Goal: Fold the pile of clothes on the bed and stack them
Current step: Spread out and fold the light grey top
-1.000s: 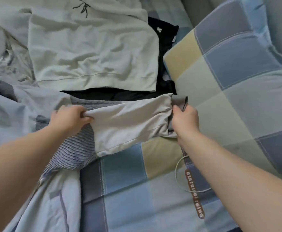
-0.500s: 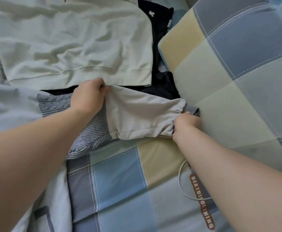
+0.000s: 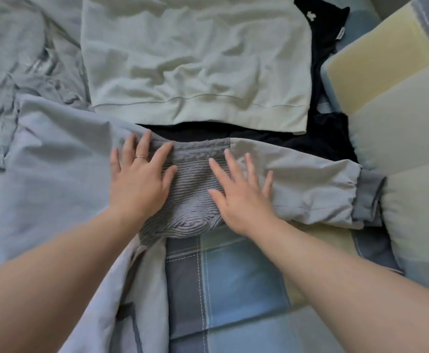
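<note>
Here, smoothing a grey-blue jacket (image 3: 55, 161) flat on the bed (image 3: 233, 276).

All ten fingers (image 3: 143, 146) spread straight, pinching nothing, pressing down: left hand (image 3: 139, 184) on the ribbed knit panel's (image 3: 193, 189) left side, right hand (image 3: 241, 197) over the seam between panel and sleeve (image 3: 310, 179). Stretched across the bed's middle, cuff (image 3: 368, 197) toward the right edge, against the pillow (image 3: 399, 103). Probably light, limp, a little slick; best taken at cuff and shoulder, not mid-cloth. Counted: one jacket, one pale green sweatshirt (image 3: 195, 59) beyond, one black garment (image 3: 330, 141) beneath it.
</note>
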`<state>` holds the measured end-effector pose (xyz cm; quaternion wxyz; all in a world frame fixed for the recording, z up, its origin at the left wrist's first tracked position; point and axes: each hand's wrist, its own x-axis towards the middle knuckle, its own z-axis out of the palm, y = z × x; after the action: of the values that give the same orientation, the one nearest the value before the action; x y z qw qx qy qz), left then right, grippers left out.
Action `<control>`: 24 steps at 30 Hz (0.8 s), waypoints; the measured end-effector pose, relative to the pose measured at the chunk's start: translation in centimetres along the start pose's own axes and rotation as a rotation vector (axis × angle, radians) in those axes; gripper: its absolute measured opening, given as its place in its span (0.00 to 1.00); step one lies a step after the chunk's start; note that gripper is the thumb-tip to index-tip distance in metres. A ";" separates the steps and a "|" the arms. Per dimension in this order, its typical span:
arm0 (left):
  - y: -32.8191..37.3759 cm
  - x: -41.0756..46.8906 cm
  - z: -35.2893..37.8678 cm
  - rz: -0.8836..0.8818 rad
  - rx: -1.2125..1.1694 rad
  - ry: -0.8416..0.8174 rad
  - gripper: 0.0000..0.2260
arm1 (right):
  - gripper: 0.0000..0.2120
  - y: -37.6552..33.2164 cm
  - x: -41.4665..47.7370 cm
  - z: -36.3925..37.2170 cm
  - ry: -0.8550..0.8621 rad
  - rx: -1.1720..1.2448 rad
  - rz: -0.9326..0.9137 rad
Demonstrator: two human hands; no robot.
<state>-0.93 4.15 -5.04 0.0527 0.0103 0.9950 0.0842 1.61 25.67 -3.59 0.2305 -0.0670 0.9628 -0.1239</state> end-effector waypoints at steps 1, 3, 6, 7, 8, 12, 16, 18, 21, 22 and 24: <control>-1.2 0.1 0.2 -0.013 0.011 -0.013 0.24 | 0.28 0.9 1.0 0.9 -0.038 -0.018 0.009; -3.1 0.3 0.4 -0.004 0.005 -0.020 0.26 | 0.30 5.1 1.8 2.0 -0.092 -0.045 0.171; -5.6 0.7 -0.2 0.020 0.004 -0.014 0.27 | 0.35 10.7 1.2 1.4 -0.125 -0.038 0.511; -6.5 0.9 -0.6 0.015 0.011 -0.017 0.27 | 0.36 10.5 1.0 1.0 -0.099 -0.030 0.547; -7.4 1.1 -1.0 -0.001 0.016 -0.022 0.27 | 0.36 8.8 1.0 0.6 -0.033 -0.033 0.526; -10.7 1.7 -2.0 -0.066 0.013 -0.041 0.28 | 0.32 -4.6 2.5 -0.5 0.200 0.020 0.029; -14.5 3.0 -2.6 -0.071 0.044 -0.060 0.29 | 0.30 -16.3 6.2 2.7 0.027 -0.065 -0.321; -16.6 3.8 -2.6 -0.074 0.043 -0.088 0.29 | 0.29 -15.8 9.4 4.2 -0.034 -0.180 -0.287; -18.8 4.8 -2.1 -0.012 0.039 -0.127 0.29 | 0.30 -10.2 12.9 5.2 0.108 -0.273 -0.014; -19.2 5.1 -1.8 0.013 0.044 -0.136 0.29 | 0.31 -9.0 13.4 5.3 0.194 -0.271 0.074; -19.9 5.8 -0.9 0.019 0.040 -0.159 0.30 | 0.34 -8.8 14.0 5.9 0.293 -0.249 0.147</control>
<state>-7.04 -15.43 -8.08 0.1304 0.0274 0.9890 0.0639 -7.44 13.42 -12.28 0.0861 -0.0056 0.9963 0.0048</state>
